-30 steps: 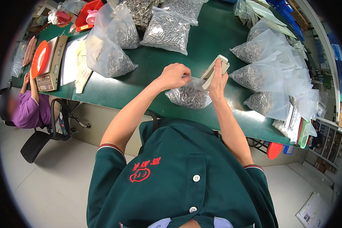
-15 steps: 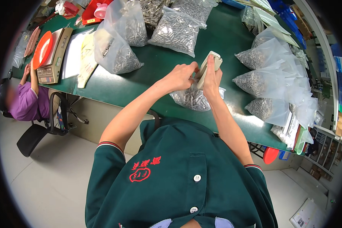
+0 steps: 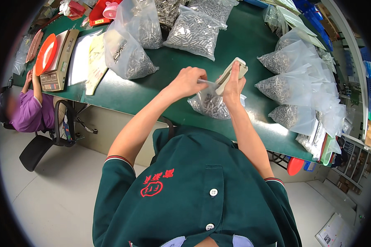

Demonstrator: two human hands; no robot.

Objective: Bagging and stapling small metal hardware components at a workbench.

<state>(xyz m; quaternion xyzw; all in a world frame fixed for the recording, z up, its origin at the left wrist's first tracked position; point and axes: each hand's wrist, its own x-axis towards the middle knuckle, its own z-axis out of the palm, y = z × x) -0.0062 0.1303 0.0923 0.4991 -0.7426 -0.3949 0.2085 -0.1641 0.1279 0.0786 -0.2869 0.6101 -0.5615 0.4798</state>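
In my right hand (image 3: 233, 87) is a cream stapler (image 3: 231, 75), held tilted with the thumb along its top. Its lower end meets the gathered mouth of a clear plastic bag (image 3: 210, 106) of small metal pins, which rests on the green table in front of me. My left hand (image 3: 189, 81) pinches the edge of that bag's mouth, fingers curled. The stapler and my right fingers partly cover the bag. Whether the stapler's jaws are closed on the plastic, I cannot tell.
Filled bags of metal pins (image 3: 276, 88) line the right side of the table (image 3: 169, 61). A large bag of pins (image 3: 192, 35) lies farther back, and open bags (image 3: 132, 61) stand to the left. A scale (image 3: 55, 80) with an orange plate (image 3: 46, 53) is near a seated person (image 3: 33, 109).
My left hand has drawn slightly left, away from the stapler, stretching the bag's mouth between them. The stapler has tilted over a little to the right.
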